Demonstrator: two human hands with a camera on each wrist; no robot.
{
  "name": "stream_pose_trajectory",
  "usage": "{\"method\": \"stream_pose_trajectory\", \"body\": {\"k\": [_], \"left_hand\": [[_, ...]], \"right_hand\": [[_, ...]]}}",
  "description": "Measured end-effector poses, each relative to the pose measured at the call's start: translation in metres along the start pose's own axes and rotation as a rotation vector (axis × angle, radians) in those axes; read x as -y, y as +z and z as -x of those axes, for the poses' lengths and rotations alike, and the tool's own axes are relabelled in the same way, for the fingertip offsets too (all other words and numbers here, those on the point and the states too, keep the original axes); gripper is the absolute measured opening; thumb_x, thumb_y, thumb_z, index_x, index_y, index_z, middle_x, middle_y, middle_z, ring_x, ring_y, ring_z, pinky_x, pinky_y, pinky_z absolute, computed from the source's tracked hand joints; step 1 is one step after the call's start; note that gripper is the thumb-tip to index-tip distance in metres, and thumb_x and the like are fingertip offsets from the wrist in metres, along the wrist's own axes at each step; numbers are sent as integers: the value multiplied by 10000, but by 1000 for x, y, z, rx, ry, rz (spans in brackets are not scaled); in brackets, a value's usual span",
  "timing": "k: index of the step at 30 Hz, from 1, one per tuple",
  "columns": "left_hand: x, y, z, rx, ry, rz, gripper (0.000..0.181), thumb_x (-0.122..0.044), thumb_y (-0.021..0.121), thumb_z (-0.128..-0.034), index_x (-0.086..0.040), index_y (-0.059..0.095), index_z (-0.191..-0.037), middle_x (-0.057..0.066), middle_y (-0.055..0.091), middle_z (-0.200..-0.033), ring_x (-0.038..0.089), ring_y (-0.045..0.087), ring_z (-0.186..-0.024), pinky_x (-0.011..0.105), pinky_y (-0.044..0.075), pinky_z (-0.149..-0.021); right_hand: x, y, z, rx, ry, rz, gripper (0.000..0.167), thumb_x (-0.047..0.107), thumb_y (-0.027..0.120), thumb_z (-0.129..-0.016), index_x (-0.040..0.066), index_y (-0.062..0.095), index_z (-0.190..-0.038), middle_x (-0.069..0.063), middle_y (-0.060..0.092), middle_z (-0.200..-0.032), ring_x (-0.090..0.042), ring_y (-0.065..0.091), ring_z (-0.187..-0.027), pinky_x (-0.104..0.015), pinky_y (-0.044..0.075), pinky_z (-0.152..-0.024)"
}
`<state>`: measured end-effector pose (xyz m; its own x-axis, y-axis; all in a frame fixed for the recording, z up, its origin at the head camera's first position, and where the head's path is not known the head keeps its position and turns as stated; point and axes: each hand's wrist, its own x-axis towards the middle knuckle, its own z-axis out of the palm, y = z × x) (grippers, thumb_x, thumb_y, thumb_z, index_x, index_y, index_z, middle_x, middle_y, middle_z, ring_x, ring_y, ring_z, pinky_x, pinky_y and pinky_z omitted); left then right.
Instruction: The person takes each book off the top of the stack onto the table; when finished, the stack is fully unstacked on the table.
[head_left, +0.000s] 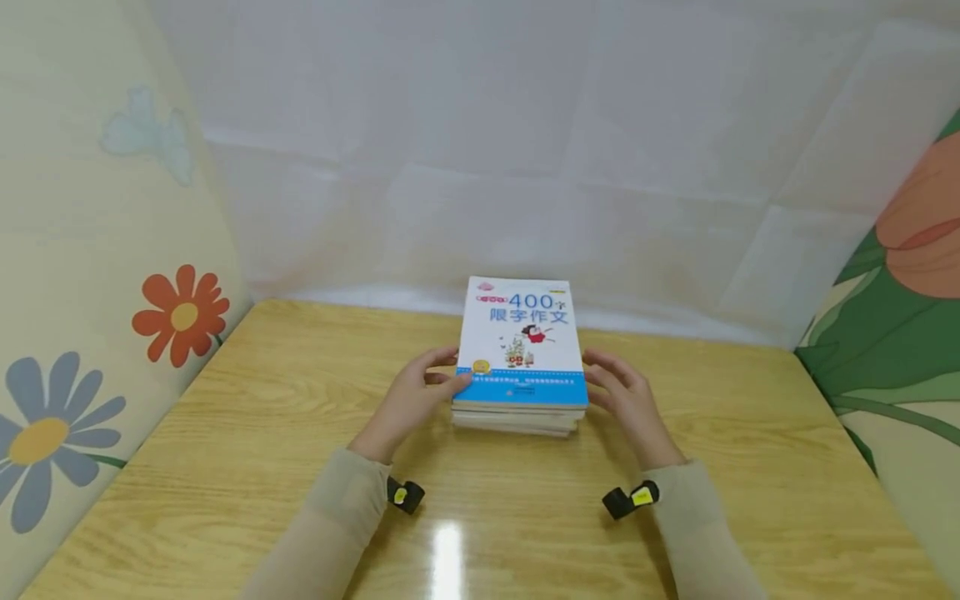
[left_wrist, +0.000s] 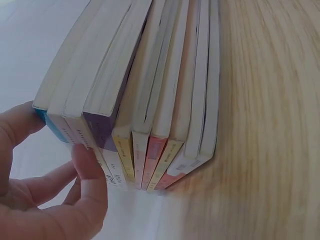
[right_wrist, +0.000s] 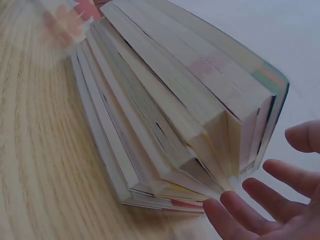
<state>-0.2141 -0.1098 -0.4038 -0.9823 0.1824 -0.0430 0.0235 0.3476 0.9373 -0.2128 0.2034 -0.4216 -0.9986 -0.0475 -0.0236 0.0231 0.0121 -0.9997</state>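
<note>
A stack of several paperback books [head_left: 517, 423] lies on the wooden table. Its top book [head_left: 487, 342] has a white cover with "400", Chinese characters, a small figure in red and a blue lower band. At the stack's left side is my left hand [head_left: 412, 396], its thumb by the top cover's edge. The left wrist view shows bent fingers [left_wrist: 90, 170] against the upper spines. Beside the opposite side, my right hand [head_left: 625, 392] has loosely spread fingers [right_wrist: 270, 200]. Their tips are at or very near the page edges; contact is hard to tell.
The wooden table [head_left: 262, 467] reaches back to a white cloth [head_left: 487, 167]. Side panels with painted flowers stand at left [head_left: 75, 250] and right [head_left: 900, 333]. A black wrist device [head_left: 405, 495] is on the left wrist, another device [head_left: 630, 498] on the right.
</note>
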Motion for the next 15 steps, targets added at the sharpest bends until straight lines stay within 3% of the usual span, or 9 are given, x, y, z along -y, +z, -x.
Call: {"method": "stream_pose_trajectory", "body": {"k": [8, 15], "left_hand": [[7, -8, -3, 54, -50, 156, 599, -290, 682, -989, -64, 472, -1502, 146, 530, -1433, 274, 605, -1174, 381, 559, -967], [15, -20, -4, 175, -71, 368, 580, -187, 559, -1059, 37, 339, -1547, 233, 498, -1439, 177, 653, -1065, 315, 574, -920]], "right_hand": [[-5, -1, -1, 49, 34, -16, 486, 251, 534, -1070, 46, 461, -1505, -113, 456, -1529, -258, 547, -1237, -317, 549, -970], [-8, 4, 0, 80, 76, 17, 537, 277, 581, -1048, 123, 434, -1541, -71, 417, -1569, -264, 460, -1358, -326, 526, -994]]}}
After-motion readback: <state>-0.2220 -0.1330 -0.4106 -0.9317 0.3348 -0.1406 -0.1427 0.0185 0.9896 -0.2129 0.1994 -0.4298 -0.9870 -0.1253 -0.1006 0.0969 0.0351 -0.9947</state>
